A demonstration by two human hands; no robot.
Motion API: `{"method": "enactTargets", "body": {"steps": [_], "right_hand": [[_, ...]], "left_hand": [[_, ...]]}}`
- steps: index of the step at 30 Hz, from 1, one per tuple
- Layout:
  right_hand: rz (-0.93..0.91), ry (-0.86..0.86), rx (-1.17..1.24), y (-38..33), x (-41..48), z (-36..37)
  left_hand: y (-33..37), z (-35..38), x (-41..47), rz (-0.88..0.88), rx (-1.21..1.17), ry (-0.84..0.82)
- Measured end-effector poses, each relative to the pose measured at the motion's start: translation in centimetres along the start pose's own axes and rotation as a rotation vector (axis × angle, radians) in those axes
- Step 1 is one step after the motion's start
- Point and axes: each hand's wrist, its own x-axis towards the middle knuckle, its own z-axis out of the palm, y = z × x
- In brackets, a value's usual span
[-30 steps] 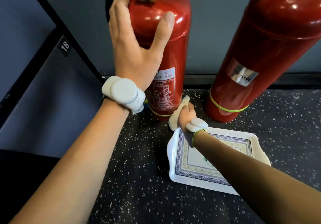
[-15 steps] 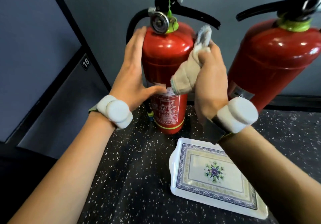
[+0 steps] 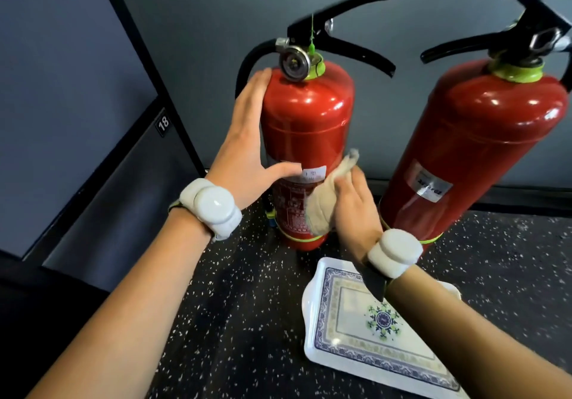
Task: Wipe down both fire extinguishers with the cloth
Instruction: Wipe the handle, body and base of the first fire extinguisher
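Note:
Two red fire extinguishers with black handles stand on the speckled dark floor against a grey wall. My left hand lies flat against the left side of the left extinguisher, fingers up by its shoulder and thumb across the label. My right hand presses a beige cloth against the lower right front of the same cylinder, over the printed label. The right extinguisher stands apart to the right, untouched, with a silver sticker on its side.
A white rectangular tray with a blue patterned border lies on the floor in front of the extinguishers, partly under my right forearm. A dark-framed panel marked 18 runs along the left.
My right hand has carried the cloth down from the top right of the left extinguisher to its lower label. My left hand stays on the cylinder's left side. The view has tilted up.

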Motion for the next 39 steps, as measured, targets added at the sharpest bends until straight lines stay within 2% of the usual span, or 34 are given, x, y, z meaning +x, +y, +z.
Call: {"method": "enactTargets", "body": {"steps": [4,7,10,13,16,18,22,25,29,34,39], "right_hand": [[-0.377,-0.067,0.159,-5.6,-1.1,0.3],[-0.455,-0.016,0.096,-6.7,-1.1,1.5],[-0.449,0.024,0.024,-3.7,-1.6,2.2],[-0.270,0.004,-0.102,1.1,-1.6,2.0],[0.117,-0.139,-0.339,6.1,-1.4,1.7],[0.303,-0.219,-0.469,8.9,-0.9,1.9],[0.527,-0.315,-0.638,10.7,0.0,2.8],[0.415,-0.259,-0.610,8.8,-0.9,2.9],[0.193,-0.078,-0.482,3.0,-2.1,1.7],[-0.129,0.087,-0.151,-4.5,-2.2,-0.1],[-0.245,0.130,-0.101,-2.0,-2.5,1.5]], "left_hand": [[-0.3,0.0,-0.1,0.048,-0.033,0.016],[-0.2,0.1,-0.3,0.055,-0.063,0.030],[0.1,0.1,-0.3,0.010,-0.070,0.032],[0.1,-0.1,-0.3,0.002,-0.015,0.001],[-0.1,-0.2,-0.3,-0.008,0.003,-0.013],[0.0,-0.1,-0.3,-0.010,-0.008,-0.005],[-0.1,0.0,-0.3,-0.014,-0.023,-0.023],[-0.1,-0.1,-0.3,-0.016,-0.026,-0.028],[-0.2,-0.2,-0.2,-0.006,-0.037,-0.017],[-0.4,0.1,-0.3,0.015,-0.055,0.013],[-0.8,0.3,-0.3,0.019,-0.074,0.014]]}}
